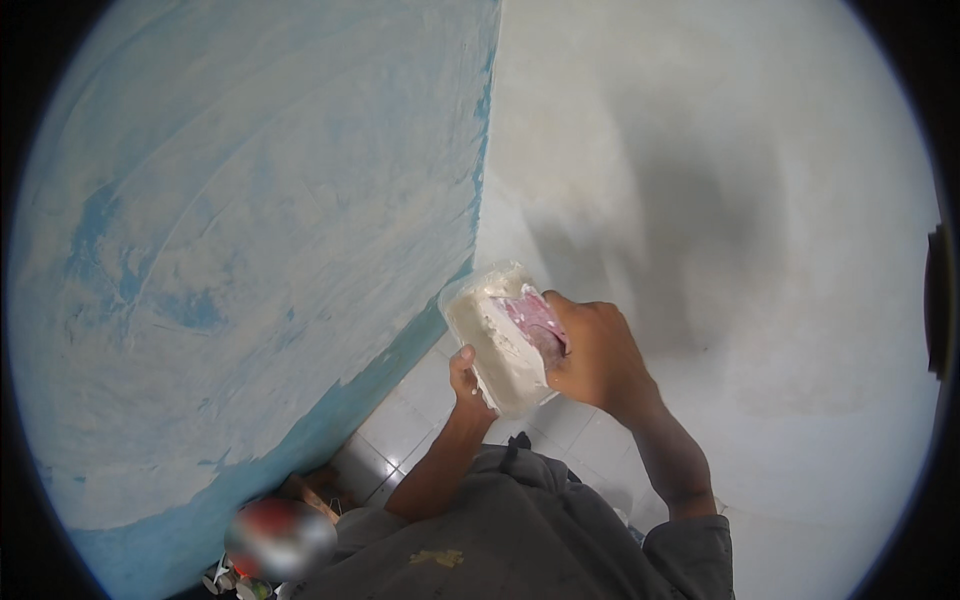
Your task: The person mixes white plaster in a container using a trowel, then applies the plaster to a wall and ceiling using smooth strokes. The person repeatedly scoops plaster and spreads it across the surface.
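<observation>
Centre of view, a shade toward 6 o'clock: translucent, off-white rectangular plastic tub (478, 335), tilted, white paste smeared on its walls and rim. Bare left hand (468, 382) at the tub's 7 o'clock: thumb lies along the side, fingers hidden beneath; looks part-curled, cradling the tub. Bare right hand (600, 350) at the tub's 3 o'clock: fingers closed on a flat pink hand tool (535, 318), paste-flecked, material unclear, held over the tub; fingertips mostly out of sight.

Step in hand, my reading: gathering or scraping paste with the tool at the tub. Next move seems to call for a steady tub and a level tool edge, so the load clears the rim without dripping.

Surroundings: patchy blue-and-white coated wall (270, 230) at 10 o'clock; smooth off-white wall (820, 250) at 2 o'clock; pale glossy floor tiles (395, 425) toward 7 o'clock.

Writing: no brand or label legible on tub or tool. Dark grey cloth shirt (520, 535) at 6 o'clock carries a small yellowish mark, too indistinct to call lettering.
</observation>
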Demonstrator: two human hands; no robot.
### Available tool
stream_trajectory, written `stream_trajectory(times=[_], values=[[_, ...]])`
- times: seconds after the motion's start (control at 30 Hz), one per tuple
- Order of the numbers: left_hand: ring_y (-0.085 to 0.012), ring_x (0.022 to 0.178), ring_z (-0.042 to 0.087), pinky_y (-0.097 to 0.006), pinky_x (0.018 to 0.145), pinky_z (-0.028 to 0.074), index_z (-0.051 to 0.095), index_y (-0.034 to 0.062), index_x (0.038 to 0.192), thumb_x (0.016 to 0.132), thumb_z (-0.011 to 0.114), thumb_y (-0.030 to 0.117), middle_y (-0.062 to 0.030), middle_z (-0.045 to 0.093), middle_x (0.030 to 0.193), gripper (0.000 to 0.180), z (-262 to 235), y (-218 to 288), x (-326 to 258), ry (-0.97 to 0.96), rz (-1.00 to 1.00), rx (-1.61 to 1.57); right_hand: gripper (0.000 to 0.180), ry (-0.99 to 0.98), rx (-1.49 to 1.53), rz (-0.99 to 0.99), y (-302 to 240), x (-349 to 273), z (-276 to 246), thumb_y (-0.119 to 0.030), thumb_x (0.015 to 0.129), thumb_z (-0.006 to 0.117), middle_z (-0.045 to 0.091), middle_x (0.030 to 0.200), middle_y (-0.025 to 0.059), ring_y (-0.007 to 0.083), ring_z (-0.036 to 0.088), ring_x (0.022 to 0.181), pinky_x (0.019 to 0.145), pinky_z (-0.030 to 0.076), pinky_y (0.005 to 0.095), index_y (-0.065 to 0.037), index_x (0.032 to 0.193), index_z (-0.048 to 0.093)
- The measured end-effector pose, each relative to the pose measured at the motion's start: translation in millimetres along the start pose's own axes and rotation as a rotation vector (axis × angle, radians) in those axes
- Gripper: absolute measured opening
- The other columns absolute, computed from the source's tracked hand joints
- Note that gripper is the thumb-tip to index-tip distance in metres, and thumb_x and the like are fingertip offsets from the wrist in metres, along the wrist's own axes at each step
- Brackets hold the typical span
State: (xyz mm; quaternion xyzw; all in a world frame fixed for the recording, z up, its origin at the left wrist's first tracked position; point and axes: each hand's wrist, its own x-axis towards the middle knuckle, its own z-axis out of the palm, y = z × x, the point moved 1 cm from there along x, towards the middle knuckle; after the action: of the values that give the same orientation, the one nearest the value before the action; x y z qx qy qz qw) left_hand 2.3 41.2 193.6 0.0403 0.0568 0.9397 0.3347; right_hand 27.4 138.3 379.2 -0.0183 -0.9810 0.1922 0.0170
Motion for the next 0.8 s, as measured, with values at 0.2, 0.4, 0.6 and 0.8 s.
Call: stream_trajectory(times=[0.2,0.4,0.6,0.8], values=[[-0.0334,0.125,0.051,-0.049,0.104,0.043,0.033,0.0054,0.146,0.082,0.059,0.051,-0.0167,0.049,0.138,0.083,-14,-9,-3,0.071,-0.010,0.029,0.032,0.161,-0.141,0.076,26,8,11,-0.003,0.069,0.061,0.063,0.069,0.0208,0.0412,0.062,0.068,0.064,0.048,0.0480,0.002,0.100,0.061],[-0.0317,0.125,0.051,-0.047,0.101,0.046,0.034,0.0061,0.145,0.078,0.058,0.056,-0.0160,0.049,0.136,0.087,-6,-11,-1,0.150,0.000,0.067,0.034,-0.043,-0.076,0.142,10,9,33,-0.005,0.072,0.063,0.064,0.073,0.0220,0.0422,0.063,0.071,0.066,0.050,0.0469,0.004,0.105,0.061],[-0.0345,0.124,0.051,-0.050,0.105,0.043,0.036,0.0072,0.145,0.075,0.059,0.053,-0.0172,0.050,0.137,0.087,-7,-11,-2,0.078,-0.011,0.016,0.021,0.141,0.157,0.057,26,7,22,-0.007,0.076,0.064,0.064,0.078,0.0239,0.0442,0.061,0.076,0.070,0.048,0.0477,0.003,0.094,0.062],[-0.0344,0.123,0.052,-0.049,0.103,0.044,0.037,0.0063,0.144,0.074,0.060,0.051,-0.0178,0.050,0.137,0.087,-9,-10,-1,0.158,-0.011,0.090,0.018,0.084,0.114,0.125,47,17,40,-0.006,0.073,0.064,0.063,0.078,0.0252,0.0449,0.060,0.076,0.070,0.047,0.0482,0.002,0.090,0.061]])
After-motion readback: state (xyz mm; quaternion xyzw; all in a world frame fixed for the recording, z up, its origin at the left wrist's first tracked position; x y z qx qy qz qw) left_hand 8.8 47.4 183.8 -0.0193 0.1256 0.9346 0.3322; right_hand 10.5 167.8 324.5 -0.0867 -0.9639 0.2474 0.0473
